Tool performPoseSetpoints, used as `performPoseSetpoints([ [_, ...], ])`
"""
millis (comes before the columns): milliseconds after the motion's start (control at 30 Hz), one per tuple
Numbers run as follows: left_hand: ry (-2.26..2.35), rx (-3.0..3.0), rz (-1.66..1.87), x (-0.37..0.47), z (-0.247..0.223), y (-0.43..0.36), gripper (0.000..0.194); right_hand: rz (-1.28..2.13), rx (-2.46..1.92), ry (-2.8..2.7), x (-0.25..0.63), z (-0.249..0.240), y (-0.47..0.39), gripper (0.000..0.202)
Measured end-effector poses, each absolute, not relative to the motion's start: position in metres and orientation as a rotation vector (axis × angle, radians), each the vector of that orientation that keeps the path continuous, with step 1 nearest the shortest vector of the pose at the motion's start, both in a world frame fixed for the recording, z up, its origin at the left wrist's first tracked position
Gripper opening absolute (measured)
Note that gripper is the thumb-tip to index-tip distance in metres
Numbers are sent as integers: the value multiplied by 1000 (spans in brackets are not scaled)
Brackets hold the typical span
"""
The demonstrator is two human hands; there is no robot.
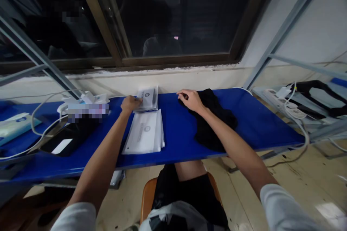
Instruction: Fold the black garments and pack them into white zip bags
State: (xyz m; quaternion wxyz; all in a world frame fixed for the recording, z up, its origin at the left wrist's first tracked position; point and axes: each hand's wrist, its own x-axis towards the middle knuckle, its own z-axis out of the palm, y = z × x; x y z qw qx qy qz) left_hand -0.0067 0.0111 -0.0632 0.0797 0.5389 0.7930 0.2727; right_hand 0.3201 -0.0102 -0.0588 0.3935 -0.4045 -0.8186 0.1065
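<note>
My left hand (131,104) is at the left edge of a small stack of white printed packets (149,98) near the wall, its fingers closed on that edge. In front of the stack lie larger frosted zip bags (145,133) with grey print, flat on the blue table. My right hand (191,100) rests over the far left part of a crumpled black cloth (214,122), fingers curled; what they hold, if anything, cannot be made out.
Power strips with white cables (89,99) and a black bag (73,135) are on the left of the blue table (260,122). A metal frame (287,25) rises at right, beside another power strip (291,108). A window is behind.
</note>
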Motion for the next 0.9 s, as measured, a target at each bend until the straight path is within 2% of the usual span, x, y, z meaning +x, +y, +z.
performPoseSetpoints([
  [133, 2380, 1490, 878, -12, -71, 15, 27, 366, -1118, -2048, 333, -89, 2, 28],
  [267, 2129, 1467, 1336, -23, -59, 12, 22, 553, -970, -1882, 330, -87, -5, 30],
  [333, 1881, 1481, 1584, -16, -49, 7, 26, 717, -917, -1783, 325, -81, -11, 33],
  [433, 1383, 1533, 1740, 14, -40, -9, 46, 1045, -845, -1606, 318, -75, -16, 53],
  [500, 974, 1569, 1632, 41, -40, -24, 59, 1243, -829, -1416, 316, -75, -15, 63],
  [600, 748, 1611, 1261, 68, -46, -41, 68, 1310, -887, -1148, 318, -76, -13, 61],
  [767, 914, 1532, 1296, 64, -45, -44, 48, 1288, -939, -1361, 318, -72, -27, 49],
  [900, 879, 1645, 922, 61, -43, -48, 40, 1241, -823, -1847, 299, -72, -49, 53],
])
